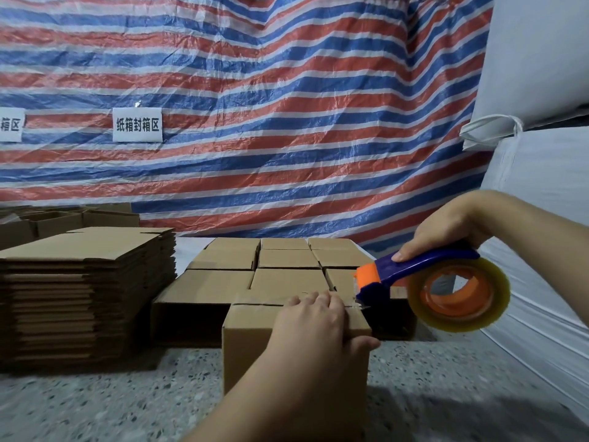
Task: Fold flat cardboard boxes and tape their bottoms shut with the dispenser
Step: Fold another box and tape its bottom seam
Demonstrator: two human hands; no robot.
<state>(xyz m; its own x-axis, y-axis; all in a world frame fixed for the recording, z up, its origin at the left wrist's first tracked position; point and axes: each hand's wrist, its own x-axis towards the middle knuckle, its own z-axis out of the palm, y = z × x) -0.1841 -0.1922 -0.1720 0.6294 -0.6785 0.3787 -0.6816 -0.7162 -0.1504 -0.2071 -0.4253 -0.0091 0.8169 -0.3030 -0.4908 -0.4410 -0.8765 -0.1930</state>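
Observation:
A small brown cardboard box point(251, 346) stands on the speckled floor in front of me, its folded flaps facing up. My left hand point(314, 323) lies over its top right corner, fingers on the flaps and thumb down the side. My right hand point(452, 231) grips the blue handle of a tape dispenser point(414, 275) with an orange head and a roll of clear tape point(459, 295). The dispenser's blade end sits at the box's far right top edge, just beyond my left fingers.
A tall stack of flat cardboard blanks point(83, 295) stands at the left. Several folded boxes point(287, 260) are packed in rows behind the one I hold. White bulk bags point(541, 193) fill the right side. A striped tarp point(255, 106) hangs behind.

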